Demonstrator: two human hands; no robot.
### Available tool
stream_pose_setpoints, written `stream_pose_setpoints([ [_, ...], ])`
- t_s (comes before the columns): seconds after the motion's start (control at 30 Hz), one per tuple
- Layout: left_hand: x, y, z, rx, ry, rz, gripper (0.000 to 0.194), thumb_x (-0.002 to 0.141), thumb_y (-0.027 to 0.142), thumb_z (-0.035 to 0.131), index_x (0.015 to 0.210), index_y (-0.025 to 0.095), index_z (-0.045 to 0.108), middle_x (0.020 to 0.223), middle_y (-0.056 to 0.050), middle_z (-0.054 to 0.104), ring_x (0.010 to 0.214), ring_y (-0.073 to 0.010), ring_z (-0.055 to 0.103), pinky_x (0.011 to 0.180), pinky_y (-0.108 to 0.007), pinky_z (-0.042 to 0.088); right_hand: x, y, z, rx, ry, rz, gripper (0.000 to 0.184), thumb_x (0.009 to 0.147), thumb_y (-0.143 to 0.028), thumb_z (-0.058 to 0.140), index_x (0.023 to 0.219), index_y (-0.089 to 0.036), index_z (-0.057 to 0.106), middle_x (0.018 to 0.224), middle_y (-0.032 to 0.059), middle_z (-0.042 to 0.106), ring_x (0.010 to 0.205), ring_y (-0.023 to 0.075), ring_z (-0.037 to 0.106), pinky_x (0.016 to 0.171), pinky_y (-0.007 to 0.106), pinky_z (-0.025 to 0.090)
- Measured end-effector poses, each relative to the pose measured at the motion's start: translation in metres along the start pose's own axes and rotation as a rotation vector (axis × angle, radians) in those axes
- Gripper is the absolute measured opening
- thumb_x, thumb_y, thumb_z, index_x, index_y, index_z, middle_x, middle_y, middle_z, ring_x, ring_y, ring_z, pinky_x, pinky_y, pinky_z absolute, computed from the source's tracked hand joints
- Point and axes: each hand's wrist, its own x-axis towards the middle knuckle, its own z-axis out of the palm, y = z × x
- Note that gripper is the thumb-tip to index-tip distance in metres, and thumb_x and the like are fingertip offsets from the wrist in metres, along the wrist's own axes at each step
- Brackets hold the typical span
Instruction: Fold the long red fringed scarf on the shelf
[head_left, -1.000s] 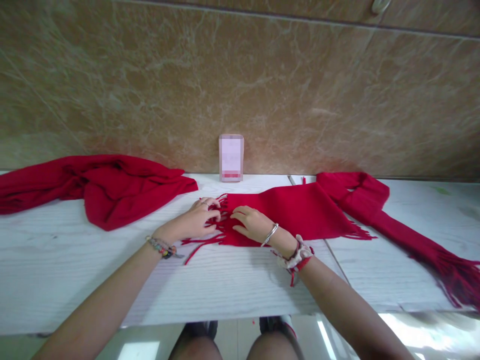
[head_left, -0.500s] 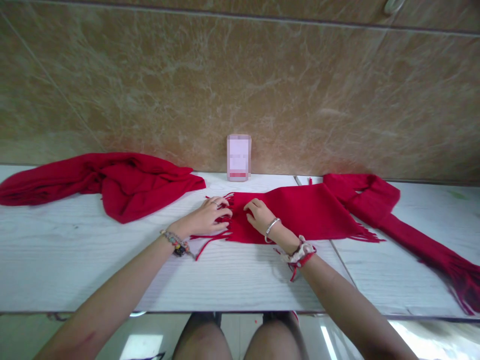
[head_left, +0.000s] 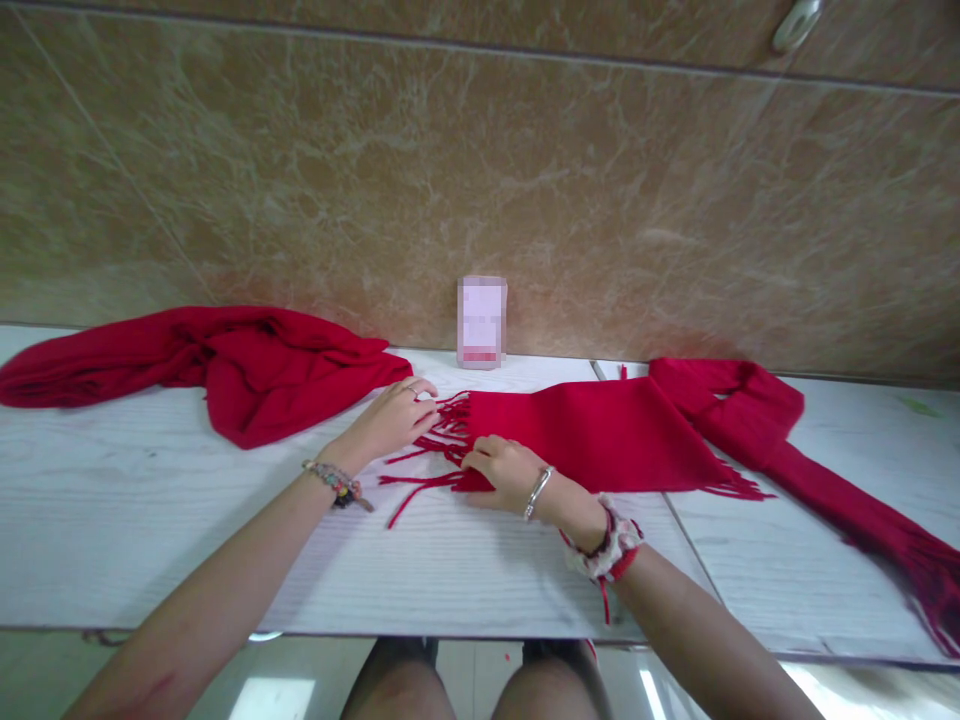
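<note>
So the red fringed scarf (head_left: 592,430) had its flat stretch around the middle of the frame, long side running left to right, tassels (head_left: 451,418) pointing off toward the left. The right hand (head_left: 510,472) was the one actually on the cloth, half-curled over its lower-left corner, while the left hand (head_left: 388,420) sat just past that end, loosely bent by the upper tassels. Couldn't tell if either was pinching anything tbh.

The right hand (head_left: 510,475) hides part of the red scarf (head_left: 600,430).
</note>
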Motion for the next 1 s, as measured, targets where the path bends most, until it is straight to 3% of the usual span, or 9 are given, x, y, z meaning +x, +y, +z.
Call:
stream_pose_setpoints([
  [0.07,-0.001,-0.002,0.001,-0.004,-0.012,0.002,0.027,0.086,0.022,0.041,0.08,0.014,0.066,0.098,-0.009,0.058,0.093,-0.0215,0.051,0.085,-0.036,0.043,0.001,-0.002,-0.002,-0.033,-0.025,0.045,0.014,0.076,-0.02,0.058,0.088,-0.015,0.064,0.089,0.01,0.064,0.083,0.0206,0.058,0.069,0.03,0.046],
  [0.2,0.0,-0.003,0.002,-0.025,-0.02,0.033,0.026,0.086,0.02,0.041,0.08,0.014,0.065,0.094,-0.009,0.06,0.091,-0.0202,0.052,0.084,-0.035,0.043,0.004,0.015,-0.003,0.194,0.123,0.191,0.018,0.07,-0.007,0.054,0.082,-0.016,0.064,0.08,0.0047,0.067,0.074,0.0153,0.061,0.069,0.025,0.046],
  [0.37,0.002,0.009,-0.004,-0.127,0.029,0.112,0.025,0.087,0.02,0.04,0.08,0.015,0.064,0.088,-0.007,0.061,0.085,-0.0165,0.054,0.081,-0.03,0.044,0.007,0.044,0.0,0.604,0.465,0.447,0.018,0.067,-0.005,0.052,0.075,-0.017,0.063,0.073,0.0007,0.068,0.068,0.0132,0.062,0.066,0.024,0.048],
  [0.57,0.002,0.027,-0.005,-0.16,0.023,0.155,0.022,0.087,0.02,0.042,0.08,0.016,0.062,0.085,-0.005,0.06,0.079,-0.015,0.055,0.076,-0.029,0.044,0.008,0.058,-0.003,0.801,0.623,0.584,0.014,0.065,-0.01,0.052,0.069,-0.015,0.065,0.07,0.0019,0.069,0.07,0.0151,0.063,0.068,0.025,0.049],
  [0.73,0.003,0.035,0.0,-0.221,0.011,0.202,0.019,0.087,0.019,0.043,0.085,0.017,0.062,0.086,-0.004,0.06,0.081,-0.0145,0.055,0.077,-0.028,0.045,0.003,0.072,-0.002,0.746,0.675,0.653,0.019,0.066,-0.013,0.049,0.073,-0.017,0.067,0.078,0.0013,0.07,0.077,0.0157,0.063,0.073,0.026,0.049],
  [1.0,0.008,0.048,0.01,-0.292,0.109,0.068,0.026,0.087,0.025,0.045,0.108,0.017,0.057,0.094,-0.006,0.054,0.085,-0.0164,0.054,0.078,-0.031,0.047,0.008,0.084,0.009,0.656,0.62,0.736,0.02,0.064,-0.009,0.052,0.074,-0.019,0.067,0.069,0.0,0.069,0.073,0.0161,0.065,0.066,0.025,0.05],
])
